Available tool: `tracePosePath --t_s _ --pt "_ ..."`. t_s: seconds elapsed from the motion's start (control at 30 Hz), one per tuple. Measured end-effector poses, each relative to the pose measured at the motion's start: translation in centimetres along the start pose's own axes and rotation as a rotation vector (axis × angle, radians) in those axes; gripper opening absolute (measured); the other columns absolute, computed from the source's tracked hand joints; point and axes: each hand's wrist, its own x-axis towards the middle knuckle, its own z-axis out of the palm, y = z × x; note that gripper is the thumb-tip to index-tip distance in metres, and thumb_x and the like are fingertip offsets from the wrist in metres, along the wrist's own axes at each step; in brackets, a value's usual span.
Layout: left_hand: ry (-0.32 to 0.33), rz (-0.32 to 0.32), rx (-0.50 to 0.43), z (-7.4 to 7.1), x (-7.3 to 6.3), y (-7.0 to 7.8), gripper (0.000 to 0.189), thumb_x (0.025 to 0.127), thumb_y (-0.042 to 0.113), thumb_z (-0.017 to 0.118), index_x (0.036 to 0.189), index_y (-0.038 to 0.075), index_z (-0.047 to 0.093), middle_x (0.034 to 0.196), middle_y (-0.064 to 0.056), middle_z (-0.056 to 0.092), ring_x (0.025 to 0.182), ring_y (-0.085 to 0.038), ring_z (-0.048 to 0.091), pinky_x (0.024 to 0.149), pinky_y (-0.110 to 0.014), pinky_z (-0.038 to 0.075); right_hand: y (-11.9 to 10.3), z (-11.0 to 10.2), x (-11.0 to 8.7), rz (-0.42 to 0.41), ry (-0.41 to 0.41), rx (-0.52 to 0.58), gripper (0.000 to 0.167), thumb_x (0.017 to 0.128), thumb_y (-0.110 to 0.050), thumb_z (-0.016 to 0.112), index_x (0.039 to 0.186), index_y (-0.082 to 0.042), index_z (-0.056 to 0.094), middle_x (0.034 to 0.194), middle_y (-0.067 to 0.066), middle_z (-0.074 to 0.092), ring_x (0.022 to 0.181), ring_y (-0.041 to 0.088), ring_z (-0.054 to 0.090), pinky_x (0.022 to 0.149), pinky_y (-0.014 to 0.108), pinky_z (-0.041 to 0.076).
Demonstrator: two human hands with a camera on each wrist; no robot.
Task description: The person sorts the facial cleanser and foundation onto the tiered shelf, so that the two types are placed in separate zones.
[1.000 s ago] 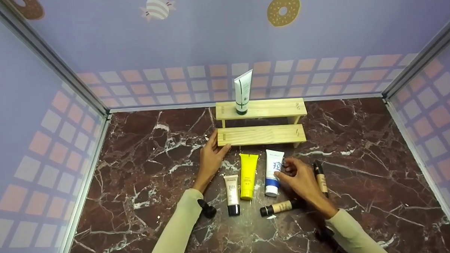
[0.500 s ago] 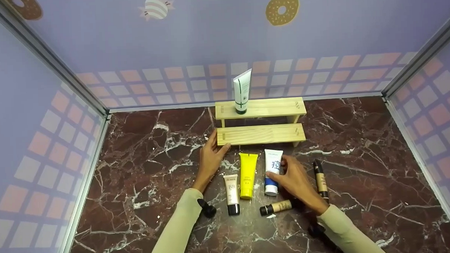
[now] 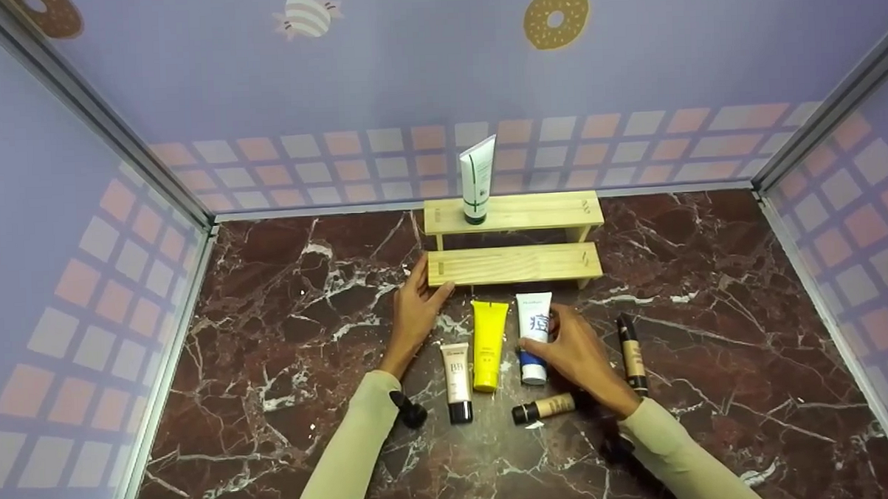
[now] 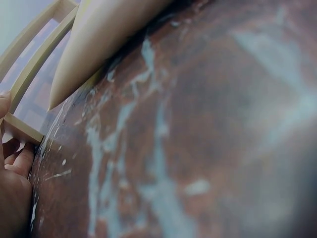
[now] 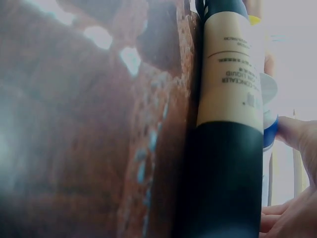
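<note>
The purple wall [image 3: 438,72], printed with sweets and squares, rises behind a dark, white-veined bench [image 3: 234,375]. Near the wall stands a wooden rack [image 3: 518,264] with 2 steps. At its lower left corner, the left hand [image 3: 414,315] holds on, its grip closed round the end; only the left wrist view lets me see fingers bent behind the board. In front of the rack, the right hand [image 3: 582,352] pinches the white tube [image 3: 533,324], its grip no wider than the tube. Whether that tube touches the bench, I can't tell. The green-striped tube [image 3: 478,182] stands on its cap on the upper step. On the bench, the yellow tube [image 3: 489,344] lies just left of the white 1, with the BB tube [image 3: 457,382] beside it. Smallest are 2 sticks [image 3: 631,354] near the right hand; the right wrist view brings 1 close, its inverted label showing "concealer".
</note>
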Motion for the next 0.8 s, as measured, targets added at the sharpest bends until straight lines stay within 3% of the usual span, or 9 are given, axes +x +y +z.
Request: tracePosePath --t_s 0.33,0.6,0.8 --pt "-0.001 -0.015 0.018 -0.02 -0.06 0.05 0.082 0.104 0.014 0.08 0.169 -0.007 0.034 0.167 -0.028 0.043 0.148 -0.039 0.055 0.116 -0.04 0.054 -0.74 0.37 -0.05 0.067 -0.051 -0.015 0.091 0.085 -0.049 0.095 0.146 0.008 0.057 0.097 0.014 0.073 0.078 0.028 0.067 0.065 0.039 0.058" --pt "0.008 -0.031 0.019 -0.04 0.01 0.19 0.082 0.104 0.014 0.08 0.169 -0.006 0.035 0.167 -0.026 0.044 0.146 -0.039 0.058 0.113 -0.039 0.056 -0.41 0.52 -0.31 0.038 0.005 0.062 0.073 0.087 -0.032 0.095 0.141 0.005 0.063 0.097 0.011 0.076 0.076 0.024 0.068 0.067 0.038 0.058" --pt "0.009 -0.022 0.005 0.04 0.04 0.16 0.082 0.103 0.011 0.08 0.168 -0.008 0.035 0.166 -0.029 0.044 0.146 -0.041 0.057 0.114 -0.039 0.056 -0.25 0.35 -0.64 0.012 0.022 0.083 0.069 0.087 -0.02 0.092 0.143 0.008 0.062 0.103 0.016 0.079 0.08 0.025 0.072 0.07 0.041 0.063"
